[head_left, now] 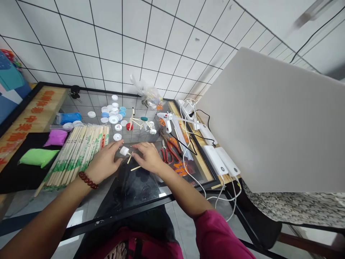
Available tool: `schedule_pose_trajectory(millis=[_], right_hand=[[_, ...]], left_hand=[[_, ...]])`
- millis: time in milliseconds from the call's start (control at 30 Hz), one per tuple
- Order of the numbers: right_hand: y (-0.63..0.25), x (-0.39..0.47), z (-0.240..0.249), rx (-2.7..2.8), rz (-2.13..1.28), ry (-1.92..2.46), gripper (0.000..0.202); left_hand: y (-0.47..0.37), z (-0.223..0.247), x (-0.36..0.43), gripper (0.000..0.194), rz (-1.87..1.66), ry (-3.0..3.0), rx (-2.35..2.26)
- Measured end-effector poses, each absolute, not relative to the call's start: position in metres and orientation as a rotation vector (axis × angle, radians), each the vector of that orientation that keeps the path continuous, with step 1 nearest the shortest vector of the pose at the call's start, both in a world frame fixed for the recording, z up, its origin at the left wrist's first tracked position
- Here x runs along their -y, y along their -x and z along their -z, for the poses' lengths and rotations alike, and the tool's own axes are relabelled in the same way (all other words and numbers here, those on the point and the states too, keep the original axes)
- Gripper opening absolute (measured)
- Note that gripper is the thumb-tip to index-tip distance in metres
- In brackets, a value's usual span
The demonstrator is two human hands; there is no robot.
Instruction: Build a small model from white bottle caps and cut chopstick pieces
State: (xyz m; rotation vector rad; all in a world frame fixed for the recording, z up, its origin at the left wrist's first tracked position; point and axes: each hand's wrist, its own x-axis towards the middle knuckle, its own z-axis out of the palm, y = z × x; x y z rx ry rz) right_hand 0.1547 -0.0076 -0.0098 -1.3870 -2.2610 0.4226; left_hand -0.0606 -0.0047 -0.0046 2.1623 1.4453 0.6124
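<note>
My left hand [106, 162], with a beaded bracelet on the wrist, rests at the glass tabletop, thumb and fingers apart. Just right of its fingertips lies a white cap piece [124, 150], with a thin stick at its right side. My right hand [147, 157] is on the other side of this piece, its fingers close to the stick; whether it grips it is too small to tell. Short wooden sticks [135, 168] lie below the hands. Behind them stands a small stick model [137, 122] with a red cap and a green part.
Wrapped chopsticks [78, 154] and clay packs [39, 157] lie left. Bottle caps [113, 119] are scattered behind the hands. To the right are a glue gun [167, 120], red-handled pliers [172, 149], cables, white power banks [214, 160] and a large pale panel [275, 126].
</note>
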Motion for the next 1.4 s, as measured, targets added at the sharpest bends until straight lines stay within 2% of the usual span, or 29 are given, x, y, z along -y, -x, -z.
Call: schedule_pose_trajectory(millis=[100,267,400,633,1000,1400], right_hand=[[-0.151,0.008,0.015,2.277,-0.377,1.404,0.031],[-0.150,0.005,0.021,2.342,-0.337,1.343,0.016],[-0.154,0.004,0.014,2.304,-0.279,1.367,0.016],[-0.159,0.005,0.013,2.450,-0.183,1.245,0.020],[-0.164,-0.002,0.028,2.342,-0.339,0.959,0.013],[-0.159,-0.001,0.050,2.227,-0.363,1.105,0.011]], left_hand=[[0.057,0.006,0.006,0.059,-0.674,-2.122,-1.417],[0.056,0.014,0.004,0.040,-0.792,-1.953,-1.401],[0.060,0.010,0.003,0.034,-0.830,-1.723,-1.430],[0.059,-0.010,0.005,0.029,-0.526,-2.088,-1.399],[0.048,-0.008,0.019,0.032,-0.137,-2.475,-1.456],[0.032,-0.004,0.028,0.030,0.114,-2.533,-1.578]])
